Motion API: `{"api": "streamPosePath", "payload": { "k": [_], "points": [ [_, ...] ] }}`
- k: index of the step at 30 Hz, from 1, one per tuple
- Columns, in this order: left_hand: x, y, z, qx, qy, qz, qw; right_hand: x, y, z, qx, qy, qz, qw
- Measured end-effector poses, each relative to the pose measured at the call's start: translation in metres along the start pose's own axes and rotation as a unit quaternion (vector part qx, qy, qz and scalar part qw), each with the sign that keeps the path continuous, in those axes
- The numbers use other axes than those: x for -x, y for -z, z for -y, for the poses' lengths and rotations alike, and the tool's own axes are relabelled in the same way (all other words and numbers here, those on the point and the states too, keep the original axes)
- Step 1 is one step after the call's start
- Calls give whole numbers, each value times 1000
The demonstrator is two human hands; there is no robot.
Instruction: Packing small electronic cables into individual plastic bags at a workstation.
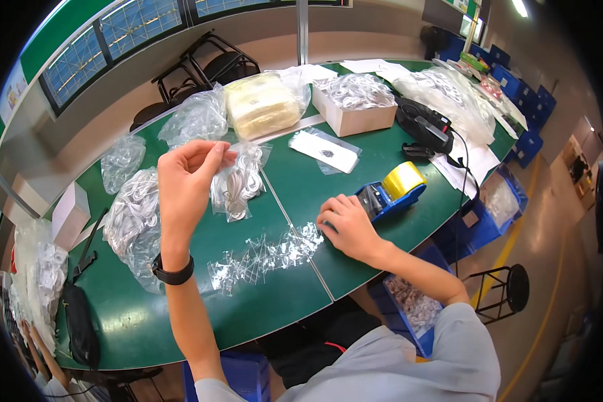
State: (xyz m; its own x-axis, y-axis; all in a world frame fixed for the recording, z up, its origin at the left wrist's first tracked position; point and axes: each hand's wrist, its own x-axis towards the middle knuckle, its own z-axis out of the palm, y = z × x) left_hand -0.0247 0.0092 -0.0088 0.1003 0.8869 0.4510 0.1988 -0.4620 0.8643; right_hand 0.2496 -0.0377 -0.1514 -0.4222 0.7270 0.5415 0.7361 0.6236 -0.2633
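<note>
My left hand point(193, 184) is raised above the green table point(275, 296), its thumb and fingertips pinched together. Whatever is between them is too small to make out. Below it lies a clear bag of coiled white cables point(238, 184). My right hand point(350, 229) rests low on the table, fingers bent and close together, at the right end of a spread of small, shiny, clear and white pieces point(264, 258). Its fingertips are partly hidden. Just beyond that hand stands a blue tape dispenser point(403, 199) with a roll of yellow tape point(405, 179).
Bagged white cables point(132, 218) lie at left. Across the back are a yellowish wrapped bundle point(262, 106), a white box point(362, 120) of bagged items, a flat clear packet point(324, 151) and a black device point(424, 127). Blue bins point(472, 231) stand beside the table; another person's arms point(37, 348) show lower left.
</note>
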Motion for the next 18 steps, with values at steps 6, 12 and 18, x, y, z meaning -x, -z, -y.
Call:
{"api": "streamPosePath", "payload": {
  "k": [6,12,18],
  "points": [
    [0,-1,-2,6,6,7,1000,15,-4,10,109,-2,6,994],
    [-1,3,-1,7,13,12,1000,13,21,19,105,-6,64,992],
    [-1,-8,-4,28,8,25,999,-40,55,42,-89,10,16,996]
  ]
}}
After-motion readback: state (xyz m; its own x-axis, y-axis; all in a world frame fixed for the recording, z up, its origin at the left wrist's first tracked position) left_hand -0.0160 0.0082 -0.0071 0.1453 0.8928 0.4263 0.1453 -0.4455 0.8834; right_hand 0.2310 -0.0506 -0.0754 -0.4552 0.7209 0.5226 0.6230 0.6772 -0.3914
